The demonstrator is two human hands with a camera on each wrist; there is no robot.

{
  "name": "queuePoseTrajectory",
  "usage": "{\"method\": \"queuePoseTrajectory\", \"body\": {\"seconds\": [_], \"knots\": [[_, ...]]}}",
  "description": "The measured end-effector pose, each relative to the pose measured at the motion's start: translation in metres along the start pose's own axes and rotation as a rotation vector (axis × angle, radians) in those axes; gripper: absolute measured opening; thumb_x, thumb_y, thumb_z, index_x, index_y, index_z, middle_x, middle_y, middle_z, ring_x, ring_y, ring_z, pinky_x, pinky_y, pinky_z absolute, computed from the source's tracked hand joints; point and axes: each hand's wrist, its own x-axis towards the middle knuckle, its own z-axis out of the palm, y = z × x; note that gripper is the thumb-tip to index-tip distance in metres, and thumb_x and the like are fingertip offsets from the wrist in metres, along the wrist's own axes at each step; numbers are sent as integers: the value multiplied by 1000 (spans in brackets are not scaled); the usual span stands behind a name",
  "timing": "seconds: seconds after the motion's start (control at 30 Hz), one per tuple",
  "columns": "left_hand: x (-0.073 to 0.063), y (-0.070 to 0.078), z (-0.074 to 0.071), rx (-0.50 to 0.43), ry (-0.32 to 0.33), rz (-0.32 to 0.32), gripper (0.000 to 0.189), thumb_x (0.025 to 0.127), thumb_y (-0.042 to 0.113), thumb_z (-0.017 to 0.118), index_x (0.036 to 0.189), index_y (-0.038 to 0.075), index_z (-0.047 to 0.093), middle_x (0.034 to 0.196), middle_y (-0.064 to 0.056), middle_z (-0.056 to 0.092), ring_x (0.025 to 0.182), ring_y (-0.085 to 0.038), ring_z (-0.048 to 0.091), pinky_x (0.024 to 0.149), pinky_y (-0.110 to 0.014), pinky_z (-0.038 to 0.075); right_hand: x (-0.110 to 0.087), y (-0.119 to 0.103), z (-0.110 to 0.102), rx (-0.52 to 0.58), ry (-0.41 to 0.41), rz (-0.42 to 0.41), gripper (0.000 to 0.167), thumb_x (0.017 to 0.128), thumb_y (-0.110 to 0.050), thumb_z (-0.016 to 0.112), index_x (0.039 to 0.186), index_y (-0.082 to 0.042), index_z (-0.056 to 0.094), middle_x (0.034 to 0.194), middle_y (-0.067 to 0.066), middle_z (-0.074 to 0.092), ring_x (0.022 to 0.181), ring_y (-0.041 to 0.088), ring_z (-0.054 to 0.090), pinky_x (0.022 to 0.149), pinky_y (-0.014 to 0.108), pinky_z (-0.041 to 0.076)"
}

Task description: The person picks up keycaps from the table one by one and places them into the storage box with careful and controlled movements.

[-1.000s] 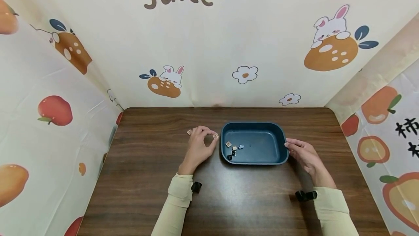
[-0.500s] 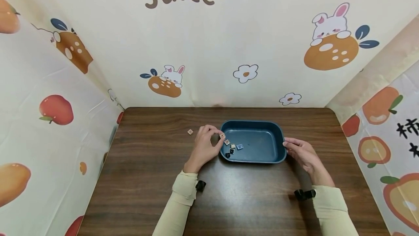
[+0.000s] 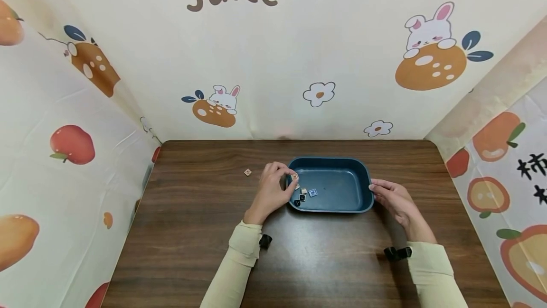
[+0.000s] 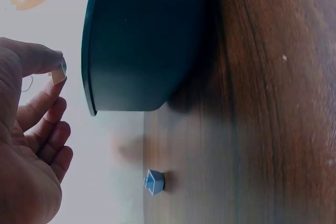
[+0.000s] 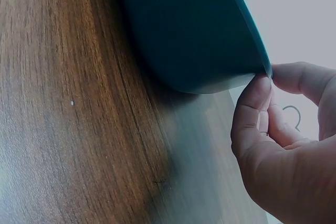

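My left hand [image 3: 272,191] pinches a small pale keycap [image 3: 295,176] between thumb and forefinger, at the left rim of the blue rectangular tray [image 3: 337,187]. In the left wrist view the held keycap [image 4: 59,73] is close beside the tray's rim. Inside the tray, toward its left end, lie a blue keycap [image 3: 313,193], a cream one [image 3: 304,191], a black one with a pale border [image 3: 302,198] and a dark one [image 3: 297,202]. Another is partly hidden by my left fingers. With thumb and fingers my right hand [image 3: 397,203] grips the tray's right rim.
One loose keycap [image 3: 248,172] lies on the wooden table [image 3: 192,213], left of the tray; the left wrist view shows its stem side. Behind the table rises a printed wall covering [image 3: 273,61].
My left hand has carried the pinched keycap rightward, from beside the tray to its left rim. The blue keycap in the tray has shifted and now lies flatter. My right hand keeps its grip.
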Motion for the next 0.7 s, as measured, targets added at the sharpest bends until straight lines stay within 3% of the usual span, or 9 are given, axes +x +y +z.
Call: {"method": "queuePoseTrajectory", "body": {"seconds": [0.3,0.7], "knots": [[1,7,8,6,-27,41,15,98,28,76,105,15,79,114,-2,66,112,-24,57,102,-46,50,0,1,-2,-31,5,-3,31,100,-31,75,126,-16,74,101,-20,73,91,-1,67,84,15,59],[2,11,21,45,-37,121,9,97,27,76,101,20,78,110,0,66,111,-23,58,101,-42,50,0,1,1,-36,22,6,23,102,-30,73,122,-18,75,98,-20,73,90,-1,66,84,15,59]]}}
